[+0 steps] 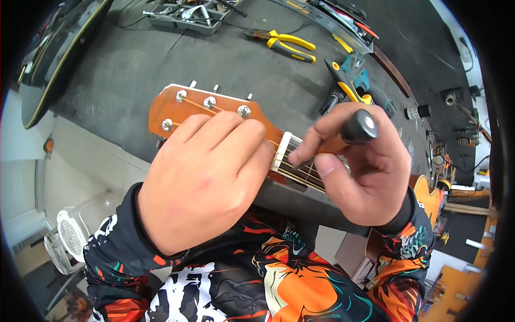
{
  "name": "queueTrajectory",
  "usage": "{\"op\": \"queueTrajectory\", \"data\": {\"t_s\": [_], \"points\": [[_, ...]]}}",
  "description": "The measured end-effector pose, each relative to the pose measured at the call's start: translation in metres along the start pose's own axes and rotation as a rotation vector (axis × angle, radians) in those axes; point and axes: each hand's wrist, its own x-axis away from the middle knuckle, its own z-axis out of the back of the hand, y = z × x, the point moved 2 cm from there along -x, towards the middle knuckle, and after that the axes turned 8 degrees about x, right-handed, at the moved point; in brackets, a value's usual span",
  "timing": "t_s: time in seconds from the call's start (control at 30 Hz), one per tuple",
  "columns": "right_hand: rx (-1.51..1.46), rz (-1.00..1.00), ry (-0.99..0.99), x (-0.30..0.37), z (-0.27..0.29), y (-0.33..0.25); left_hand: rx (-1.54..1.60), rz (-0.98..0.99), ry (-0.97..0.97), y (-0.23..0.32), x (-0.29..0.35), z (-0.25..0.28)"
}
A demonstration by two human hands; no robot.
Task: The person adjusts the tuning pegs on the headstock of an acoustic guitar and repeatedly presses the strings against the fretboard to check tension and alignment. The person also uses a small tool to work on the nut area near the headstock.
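An acoustic guitar lies across the bench, its orange-brown headstock (161, 114) on the left with several silver tuning posts. My left hand (206, 172) rests over the headstock beside the white nut (281, 153), knuckles up and fingers curled under; its fingertips are hidden. Between the thumb and fingers of my right hand (370, 172) is a hand tool with a black-capped, orange-brown handle (358, 129). The tool slants down toward the strings (306, 180) just right of the nut. Its working end is too hard to make out.
Yellow-and-black pliers (284, 44) lie beyond the headstock. Behind my right hand are a teal power tool (358, 75) and another yellow-handled tool (346, 80). A grey tray of tools (188, 19) stands at the back. A dark curved board edge (59, 67) rises at left.
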Motion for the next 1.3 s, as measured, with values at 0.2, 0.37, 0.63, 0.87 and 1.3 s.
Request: {"op": "queueTrajectory", "data": {"t_s": [0.2,0.37,0.63,0.87,1.3], "points": [[-0.016,0.069,-0.031,0.001,-0.003,0.011,-0.020,0.049,0.146,0.006,0.006,-0.012],[-0.050,0.115,0.030,0.003,-0.006,0.019,0.074,0.086,0.251,0.000,0.008,-0.022],[0.026,0.217,-0.062,0.004,0.000,0.026,0.166,0.144,0.252,-0.003,0.006,-0.022],[-0.043,0.149,0.018,0.006,-0.007,0.027,0.170,0.135,0.236,-0.005,0.004,-0.022],[0.137,-0.030,0.111,0.008,-0.005,0.024,0.131,0.051,0.236,-0.005,-0.001,-0.020]]}}
